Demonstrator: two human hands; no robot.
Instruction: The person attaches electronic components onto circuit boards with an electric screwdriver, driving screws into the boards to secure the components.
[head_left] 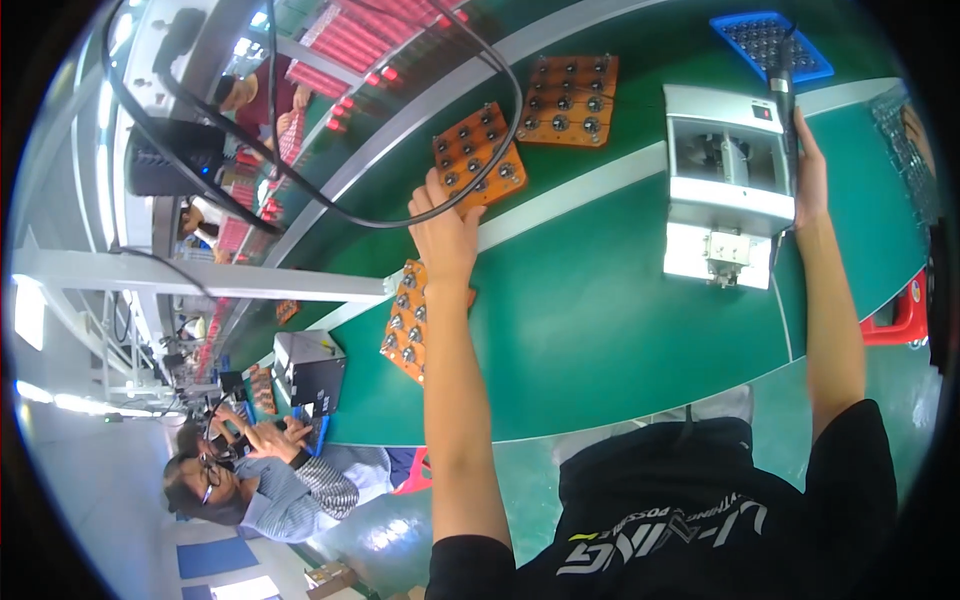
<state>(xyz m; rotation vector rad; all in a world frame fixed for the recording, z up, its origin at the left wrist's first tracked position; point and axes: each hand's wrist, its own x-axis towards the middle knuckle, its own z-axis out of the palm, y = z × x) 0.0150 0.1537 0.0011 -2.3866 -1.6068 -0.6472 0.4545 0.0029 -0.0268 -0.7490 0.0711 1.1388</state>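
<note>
My left hand (445, 235) reaches to the near corner of an orange tray (480, 150) holding rows of round metal parts. Its fingers and thumb close on that corner. My right hand (811, 180) is at the right side of a white screw feeder (725, 185) with a clear window, around a long black electric screwdriver (781, 85) standing upright there. Some of its fingers are hidden behind the tool. A second orange tray (570, 100) lies just beyond the first, and a third (405, 330) is partly covered by my left forearm.
At the far right a blue tray (770, 45) holds small parts. Black cables (515, 110) hang across the view. A metal post (210, 277) stands left of the green table (580, 340). Other people (270, 490) work at the left, near a dark box (308, 372). A red stool (905, 315) is at right.
</note>
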